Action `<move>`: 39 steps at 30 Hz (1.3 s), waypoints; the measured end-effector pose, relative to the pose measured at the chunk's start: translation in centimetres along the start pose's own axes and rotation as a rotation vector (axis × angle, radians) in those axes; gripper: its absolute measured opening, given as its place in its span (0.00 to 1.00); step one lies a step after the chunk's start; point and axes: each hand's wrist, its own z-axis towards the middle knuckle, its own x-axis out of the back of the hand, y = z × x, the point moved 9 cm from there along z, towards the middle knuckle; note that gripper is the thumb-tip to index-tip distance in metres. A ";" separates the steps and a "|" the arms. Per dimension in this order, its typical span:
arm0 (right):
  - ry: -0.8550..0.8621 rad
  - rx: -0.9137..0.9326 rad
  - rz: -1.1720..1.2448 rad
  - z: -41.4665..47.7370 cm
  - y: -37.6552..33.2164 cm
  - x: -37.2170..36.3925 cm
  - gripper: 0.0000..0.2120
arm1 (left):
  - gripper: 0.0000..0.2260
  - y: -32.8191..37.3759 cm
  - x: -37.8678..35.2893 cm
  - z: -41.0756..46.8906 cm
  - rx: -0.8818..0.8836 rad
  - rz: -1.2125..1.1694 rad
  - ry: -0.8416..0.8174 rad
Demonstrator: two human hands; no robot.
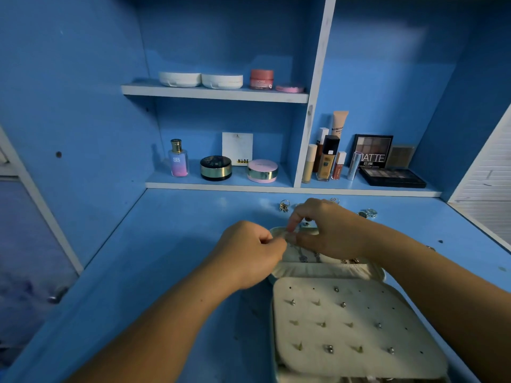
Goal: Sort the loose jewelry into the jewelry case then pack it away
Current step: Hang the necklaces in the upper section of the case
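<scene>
Head view recorded the jewelry case point(326, 269) lying open on the blue desk point(179, 244), right of centre. Its near half carried a cream earring panel point(356, 324) set with studs. Left hand point(249, 252) and right hand point(329, 228) met over the far half, fingertips pinched together and touching; what they pinched could not be told. Fine chains point(303, 257) hung beneath them. Loose rings point(284, 205) lay on the desk beyond the case, apart from it.
</scene>
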 end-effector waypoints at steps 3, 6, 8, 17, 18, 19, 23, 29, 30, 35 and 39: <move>-0.052 0.047 0.032 -1.5 -0.6 -0.2 0.12 | 0.14 1.3 -0.8 -0.5 -0.075 -0.063 -0.125; -0.048 0.091 0.115 -2.5 -1.3 -0.8 0.16 | 0.14 2.1 -0.6 -0.6 -0.149 -0.107 -0.138; -0.053 0.102 0.148 -2.7 -1.4 -1.3 0.11 | 0.12 2.3 -0.6 -0.6 -0.185 -0.125 -0.138; 0.095 0.029 0.494 -3.2 -0.2 0.1 0.03 | 0.08 2.2 -0.8 -0.8 -0.186 -0.139 -0.169; 0.106 0.012 0.559 -3.3 0.1 0.2 0.03 | 0.07 2.2 -0.7 -0.8 -0.187 -0.139 -0.166; 0.110 0.007 0.631 -3.4 0.2 0.3 0.04 | 0.07 2.2 -0.6 -0.7 -0.191 -0.134 -0.162; 0.083 -0.035 0.893 -3.5 0.2 0.0 0.05 | 0.06 1.6 0.5 -0.2 -0.191 -0.048 -0.109; 0.084 -0.085 0.941 -3.8 0.4 0.1 0.04 | 0.01 1.0 0.5 -0.2 -0.266 0.261 -0.067; 0.089 -0.088 0.936 -3.8 0.4 0.3 0.04 | 0.02 1.1 0.4 -0.3 -0.275 0.288 -0.072; 0.115 -0.087 0.885 -3.5 0.2 0.2 0.05 | 0.06 1.2 -0.3 -0.5 -0.278 0.318 -0.080; 0.108 -0.067 0.627 -2.9 0.0 -0.2 0.03 | 0.05 1.0 -0.6 -0.3 -0.271 0.326 -0.084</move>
